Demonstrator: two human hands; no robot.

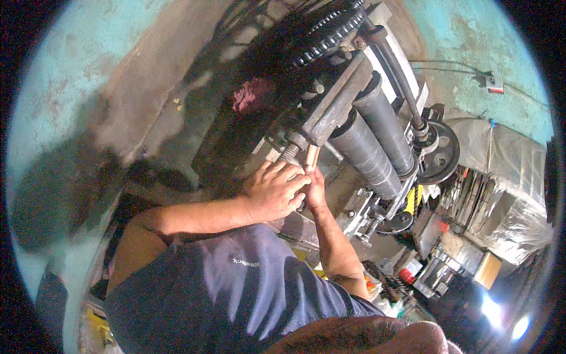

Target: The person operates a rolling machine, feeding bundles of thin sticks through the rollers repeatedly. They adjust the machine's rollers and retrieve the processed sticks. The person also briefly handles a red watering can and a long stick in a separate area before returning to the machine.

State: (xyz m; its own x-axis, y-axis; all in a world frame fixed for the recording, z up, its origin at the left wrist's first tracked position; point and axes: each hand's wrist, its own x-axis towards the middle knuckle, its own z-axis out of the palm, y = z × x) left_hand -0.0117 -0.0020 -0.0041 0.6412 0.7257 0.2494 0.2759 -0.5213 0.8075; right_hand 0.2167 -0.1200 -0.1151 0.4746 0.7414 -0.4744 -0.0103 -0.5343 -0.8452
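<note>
My left hand (275, 190) curls its fingers at the lower end of a thick threaded screw (289, 153) on the machine. Close beside it, partly behind those fingers, my right hand (315, 192) grips the lower end of a short tan cylindrical piece (313, 157). Just above both hands is a heavy steel bar (336, 94), with the screw at its lower end. To the right of the bar, two long dark rollers (368, 156) lie side by side, slanting toward the lower right. My fingertips are partly hidden, so their exact contact is unclear.
A chain sprocket (327, 35) tops the machine; a black pulley wheel (445, 150) is at its right. A pink object (247, 93) lies in shadow. Teal walls (65, 76) flank the machine. Plastic-covered stacked items (507, 224) and cluttered boxes and metal parts (436, 271) fill the lower right.
</note>
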